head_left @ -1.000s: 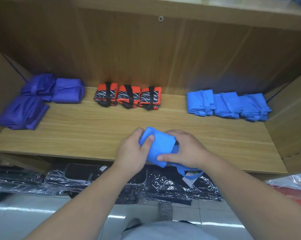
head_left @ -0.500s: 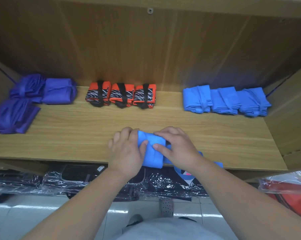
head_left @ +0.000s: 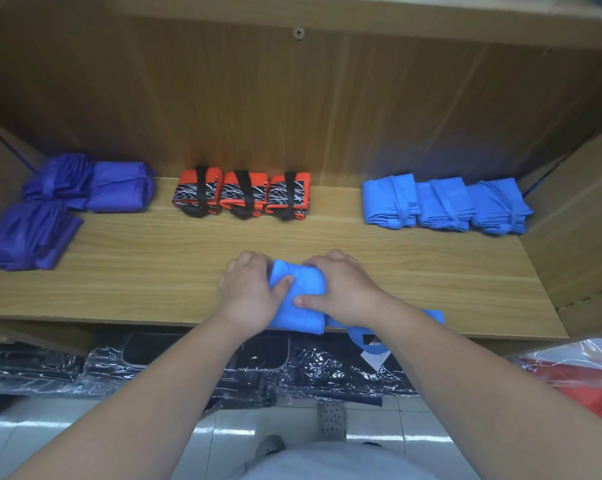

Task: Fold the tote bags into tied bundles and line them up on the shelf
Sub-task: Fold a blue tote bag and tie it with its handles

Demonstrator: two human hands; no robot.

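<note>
My left grip point(head_left: 249, 289) and right grip point(head_left: 341, 289) are both clamped on the folded blue tote bag point(head_left: 303, 306), thumbs on top and fingers curled over its far edge, at the front of the shelf point(head_left: 154, 278). Lined up along the back are 3 tied blue bundles point(head_left: 444, 204), 3 orange-and-black bundles point(head_left: 242, 195) and 2 purple bundles point(head_left: 91, 185). I judge this bag folded but not yet tied: its strap point(head_left: 365, 341) hangs off the shelf edge, partly hidden by my right forearm. The looser purple pile point(head_left: 26, 233) at the left looks unfinished, but the frame cuts it off.
</note>
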